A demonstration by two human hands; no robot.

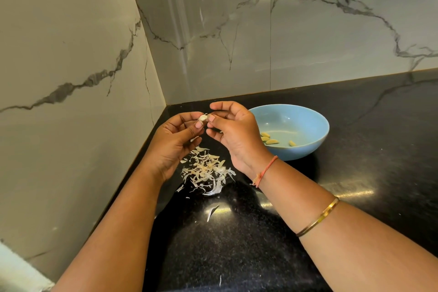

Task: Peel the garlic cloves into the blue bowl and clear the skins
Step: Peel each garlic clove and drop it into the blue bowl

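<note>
both hands are working above the black counter (355,149), the left hand (174,143) and right hand (233,134) each pinching the same garlic clove (203,117) between thumb and fingertips, other fingers loosely curled. a pile of skins (206,172) is lying on the counter just below the hands. the blue bowl (308,121) is sitting to the right, holding a few peeled cloves (271,141)

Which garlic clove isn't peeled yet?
The whitish clove pinched between the left hand and right hand; the yellow cloves in the blue bowl are bare.
</note>
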